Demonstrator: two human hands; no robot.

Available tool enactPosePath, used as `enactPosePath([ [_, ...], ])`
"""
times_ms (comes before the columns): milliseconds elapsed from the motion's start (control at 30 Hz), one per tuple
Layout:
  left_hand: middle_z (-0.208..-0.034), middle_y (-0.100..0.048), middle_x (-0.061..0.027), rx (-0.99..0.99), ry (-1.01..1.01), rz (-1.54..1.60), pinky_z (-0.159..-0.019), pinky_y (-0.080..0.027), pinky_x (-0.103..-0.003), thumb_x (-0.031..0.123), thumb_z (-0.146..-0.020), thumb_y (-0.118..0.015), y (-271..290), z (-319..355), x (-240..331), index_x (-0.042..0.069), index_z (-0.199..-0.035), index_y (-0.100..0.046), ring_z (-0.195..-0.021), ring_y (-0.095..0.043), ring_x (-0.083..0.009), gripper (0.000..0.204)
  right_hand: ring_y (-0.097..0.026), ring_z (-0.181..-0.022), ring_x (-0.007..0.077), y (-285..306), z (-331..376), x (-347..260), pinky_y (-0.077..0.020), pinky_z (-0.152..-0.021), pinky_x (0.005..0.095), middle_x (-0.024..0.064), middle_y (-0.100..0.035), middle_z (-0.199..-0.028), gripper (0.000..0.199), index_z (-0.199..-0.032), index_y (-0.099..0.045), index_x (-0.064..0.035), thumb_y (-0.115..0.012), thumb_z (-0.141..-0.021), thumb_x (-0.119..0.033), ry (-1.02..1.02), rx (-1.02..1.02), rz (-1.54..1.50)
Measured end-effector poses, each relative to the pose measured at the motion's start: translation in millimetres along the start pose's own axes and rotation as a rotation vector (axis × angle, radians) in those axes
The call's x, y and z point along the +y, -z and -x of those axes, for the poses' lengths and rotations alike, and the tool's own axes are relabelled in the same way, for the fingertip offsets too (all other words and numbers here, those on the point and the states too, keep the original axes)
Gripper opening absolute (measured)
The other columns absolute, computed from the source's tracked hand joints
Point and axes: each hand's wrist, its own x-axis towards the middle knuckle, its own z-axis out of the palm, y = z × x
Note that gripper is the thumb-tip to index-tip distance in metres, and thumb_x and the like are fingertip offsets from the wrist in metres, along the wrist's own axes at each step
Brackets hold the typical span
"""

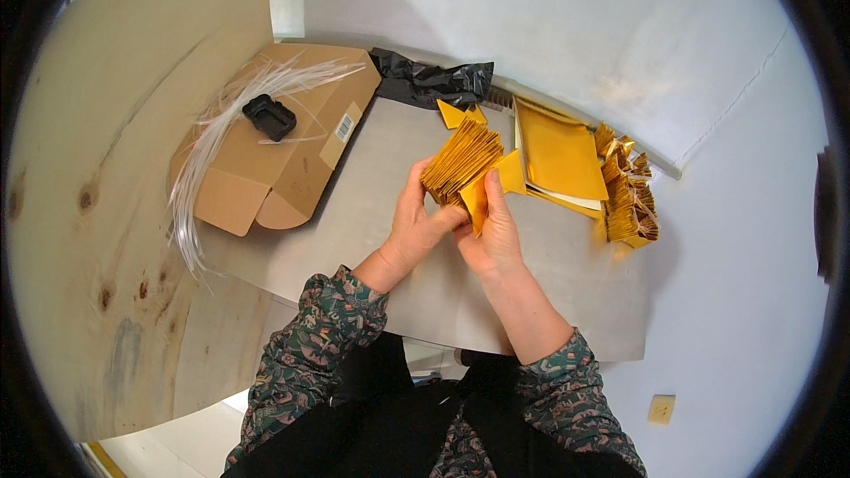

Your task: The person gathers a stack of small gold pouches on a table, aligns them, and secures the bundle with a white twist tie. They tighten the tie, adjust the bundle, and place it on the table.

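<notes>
A thick stack of folded gold paper pieces (460, 159) is gripped in my left hand (413, 228), over the middle of the table. My right hand (496, 235) pinches a single folded gold paper piece (475, 205) between thumb and fingers, against the near right end of the stack. My two hands almost touch at the fingertips. Just beyond the stack, pointed gold folds (458, 113) show; whether they lie loose on the table is hard to tell. A pile of flat gold sheets (562, 150) lies right of my right hand.
Bundled gold folded paper (631, 199) stands at the table's right end by the wall. At left, a cardboard box (305, 159) bears clear plastic strips (217, 137) and a black plastic object (269, 117). A black plastic bag (434, 80) lies at the back. A wooden panel (133, 186) rises on the left.
</notes>
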Motion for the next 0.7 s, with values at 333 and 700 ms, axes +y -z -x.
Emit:
enactPosePath([
  [333,-0.118,-0.062,-0.0097,0.071,0.125,-0.031,-0.091,-0.052,-0.028,0.007,-0.09,-0.072,-19.6,-5.8,-7.1,0.0,-0.13,-0.045,-0.106,-0.062,-0.0151,0.049,-0.048,-0.127,0.0181,8.5,-3.0,1.2,-0.0356,-0.109,0.0392,-0.0003,-0.056,-0.134,0.05,-0.139,-0.049,-0.0163,-0.063,-0.098,-0.043,0.05,-0.067,-0.011],
  [700,-0.115,-0.064,-0.0059,0.134,0.291,0.451,-0.088,-0.051,-0.026,0.012,-0.095,-0.069,-32.5,7.5,16.5,0.002,-0.125,-0.052,-0.101,-0.062,-0.0115,0.036,-0.054,-0.117,0.0154,14.6,39.7,-29.2,-0.0417,-0.1,0.0402,0.0001,-0.06,-0.126,0.037,-0.128,-0.056,-0.0123,-0.066,-0.098,-0.032,0.176,-0.103,0.344],
])
